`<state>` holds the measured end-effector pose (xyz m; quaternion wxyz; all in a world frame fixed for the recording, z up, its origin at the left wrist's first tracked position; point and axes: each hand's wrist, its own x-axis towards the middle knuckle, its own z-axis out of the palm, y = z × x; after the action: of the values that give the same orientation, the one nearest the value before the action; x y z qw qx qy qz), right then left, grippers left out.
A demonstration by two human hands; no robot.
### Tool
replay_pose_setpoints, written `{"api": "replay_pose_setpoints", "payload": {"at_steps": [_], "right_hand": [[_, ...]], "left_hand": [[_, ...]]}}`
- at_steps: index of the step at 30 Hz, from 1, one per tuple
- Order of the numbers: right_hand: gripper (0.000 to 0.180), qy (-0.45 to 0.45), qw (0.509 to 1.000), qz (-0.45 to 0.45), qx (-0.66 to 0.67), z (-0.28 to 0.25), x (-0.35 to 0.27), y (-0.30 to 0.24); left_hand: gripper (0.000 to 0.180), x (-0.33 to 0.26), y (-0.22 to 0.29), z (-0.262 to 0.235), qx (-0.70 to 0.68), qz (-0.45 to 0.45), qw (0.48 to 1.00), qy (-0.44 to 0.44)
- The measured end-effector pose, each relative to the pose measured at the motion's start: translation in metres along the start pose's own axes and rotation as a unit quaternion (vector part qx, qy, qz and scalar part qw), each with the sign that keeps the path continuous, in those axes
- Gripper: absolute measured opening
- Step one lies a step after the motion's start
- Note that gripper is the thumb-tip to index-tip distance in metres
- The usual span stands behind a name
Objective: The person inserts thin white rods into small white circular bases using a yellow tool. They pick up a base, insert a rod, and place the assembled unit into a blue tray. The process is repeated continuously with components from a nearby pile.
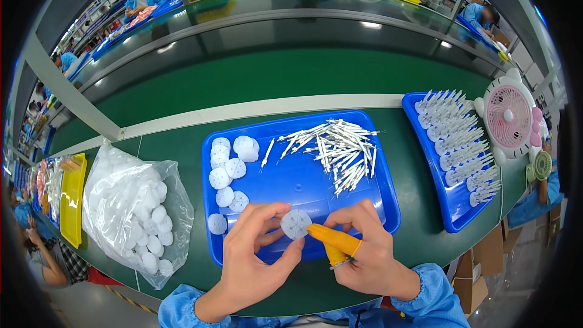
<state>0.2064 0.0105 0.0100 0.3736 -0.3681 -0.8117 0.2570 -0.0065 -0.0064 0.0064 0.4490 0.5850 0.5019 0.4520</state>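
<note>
Over the near side of a blue tray (249, 257), my left hand (258, 261) pinches a translucent white round disc (296, 223) between thumb and fingers. My right hand (362, 248) is closed at the disc's right edge, a yellow-covered fingertip touching it; another yellow-covered finger points down below. Whether that hand also has some small part in it is hidden. Several similar discs (219, 178) lie along the tray's left side. At its back right is a loose pile of thin white sticks (346, 152), with one single stick (267, 153) apart to the left.
A clear plastic bag (124, 206) full of white discs rests on the left, beside a yellow tray (73, 206). To the right, a blue tray (452, 223) holds rows of sticks standing on discs, next to a pink-and-white fan (509, 115). Co-workers sit farther off.
</note>
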Motion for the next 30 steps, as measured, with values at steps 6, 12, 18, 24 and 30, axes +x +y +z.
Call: {"api": "replay_pose_setpoints", "payload": {"at_steps": [6, 12, 18, 24, 30], "right_hand": [[0.046, 0.003, 1.000, 0.017, 0.002, -0.0024, 0.0042, -0.0010], [0.042, 0.002, 1.000, -0.006, -0.019, -0.0050, 0.0012, 0.0037], [0.039, 0.013, 1.000, -0.016, -0.011, -0.0033, 0.0007, 0.0015], [0.041, 0.001, 1.000, -0.004, -0.023, -0.0015, 0.0013, 0.0041], [0.045, -0.014, 1.000, -0.015, -0.014, 0.0016, 0.0031, 0.0029]], "left_hand": [[0.057, -0.0015, -0.0004, 0.0011, 0.009, 0.010, 1.000, -0.009], [0.056, -0.0024, -0.0021, 0.0033, 0.006, 0.015, 1.000, 0.006], [0.061, -0.0022, -0.0005, 0.0019, 0.053, 0.027, 0.998, -0.024], [0.062, -0.0036, 0.0001, 0.0034, 0.079, 0.042, 0.996, -0.026], [0.061, -0.0030, 0.0034, 0.0050, 0.094, 0.044, 0.994, -0.033]]}}
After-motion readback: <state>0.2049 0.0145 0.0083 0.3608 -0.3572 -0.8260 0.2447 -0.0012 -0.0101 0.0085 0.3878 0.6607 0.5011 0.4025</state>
